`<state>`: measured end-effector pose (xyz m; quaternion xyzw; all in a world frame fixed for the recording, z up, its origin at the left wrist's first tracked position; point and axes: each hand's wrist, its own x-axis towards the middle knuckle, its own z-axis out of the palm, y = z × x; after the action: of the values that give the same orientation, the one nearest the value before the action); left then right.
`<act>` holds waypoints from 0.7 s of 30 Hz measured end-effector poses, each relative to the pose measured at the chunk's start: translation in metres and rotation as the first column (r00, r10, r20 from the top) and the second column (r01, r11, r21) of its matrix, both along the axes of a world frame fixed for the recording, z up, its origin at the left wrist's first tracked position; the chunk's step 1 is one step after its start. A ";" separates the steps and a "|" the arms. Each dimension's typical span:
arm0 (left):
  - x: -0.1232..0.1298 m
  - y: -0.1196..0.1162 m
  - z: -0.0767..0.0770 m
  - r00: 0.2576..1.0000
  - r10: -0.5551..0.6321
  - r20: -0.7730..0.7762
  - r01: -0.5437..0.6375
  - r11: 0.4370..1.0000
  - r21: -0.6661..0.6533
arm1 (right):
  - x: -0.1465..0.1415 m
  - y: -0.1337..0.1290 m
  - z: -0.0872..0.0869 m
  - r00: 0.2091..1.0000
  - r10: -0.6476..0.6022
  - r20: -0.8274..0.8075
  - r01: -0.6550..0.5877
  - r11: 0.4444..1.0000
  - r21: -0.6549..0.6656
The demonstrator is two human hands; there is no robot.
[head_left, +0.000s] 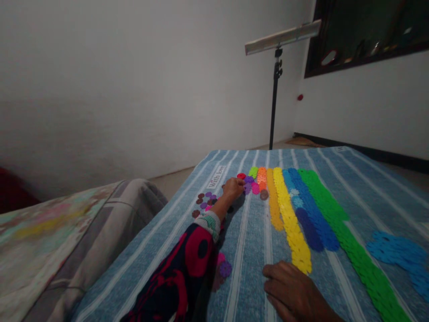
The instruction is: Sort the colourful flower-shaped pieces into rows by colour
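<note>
My left hand (233,188) reaches across a blue striped cloth (248,255), its fingertips at a small red plastic flower disc (241,176) and purple discs (248,180). Whether it holds a piece is hidden. Long strips of interlocked discs lie side by side to its right: golden (274,199), yellow (290,219), blue (311,210) and green (348,241). Loose brown and purple discs (204,201) sit left of my wrist. My right hand (291,290) rests on the cloth, fingers slightly apart, just below the yellow strip's end, holding nothing.
A blue patch of joined discs (398,255) lies at the cloth's right side. Pink and purple discs (224,269) lie beside my left sleeve. A grey-edged quilt (110,214) rises at left. A tripod stand (275,94) stands by the white wall beyond the cloth.
</note>
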<state>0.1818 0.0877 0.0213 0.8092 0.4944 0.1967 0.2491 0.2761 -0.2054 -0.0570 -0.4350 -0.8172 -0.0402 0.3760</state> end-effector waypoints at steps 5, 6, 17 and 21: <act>-0.029 -0.009 0.007 1.000 0.020 -0.022 -0.019 0.999 0.050 | 0.000 -0.004 0.009 1.000 0.021 0.011 -0.020 0.999 -0.027; -0.038 -0.012 0.008 0.999 0.018 -0.030 -0.016 0.998 0.058 | 0.000 -0.005 0.011 1.000 0.016 0.009 -0.016 0.999 -0.032; -0.139 -0.047 0.007 0.994 0.031 -0.104 -0.029 0.999 0.023 | -0.001 -0.011 0.016 1.000 0.010 0.013 -0.009 0.996 -0.091; -0.155 -0.055 0.005 0.993 0.040 -0.114 -0.039 0.999 0.015 | -0.001 -0.012 0.015 1.000 0.017 -0.011 -0.018 0.997 -0.077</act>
<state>0.0269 0.0329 0.0266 0.8107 0.5226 0.1580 0.2115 0.2753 -0.2169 -0.0416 -0.4424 -0.8198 -0.0029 0.3635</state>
